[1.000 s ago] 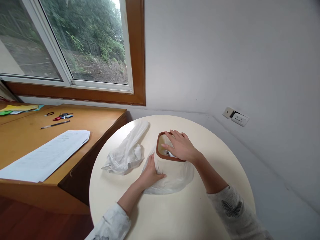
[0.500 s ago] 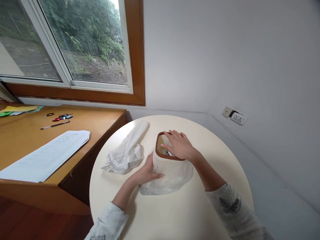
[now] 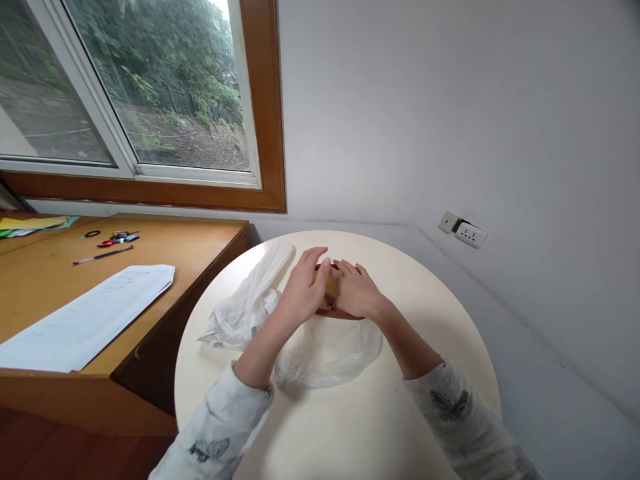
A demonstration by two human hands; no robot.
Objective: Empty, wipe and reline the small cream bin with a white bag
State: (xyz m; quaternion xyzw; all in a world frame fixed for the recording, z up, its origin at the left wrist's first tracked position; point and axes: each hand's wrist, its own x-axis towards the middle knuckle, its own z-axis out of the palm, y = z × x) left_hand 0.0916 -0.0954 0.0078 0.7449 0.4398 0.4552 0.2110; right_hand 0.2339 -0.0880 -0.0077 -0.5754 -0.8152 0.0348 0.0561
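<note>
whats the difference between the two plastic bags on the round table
The crumpled bag lies loose and bunched in a long heap left of the bin, while the spread bag lies flatter around the foot of the small brown-rimmed bin. No hand touches the crumpled bag; the left hand and right hand rest on the bin's top above the spread bag. Both are thin, translucent white plastic.
</note>
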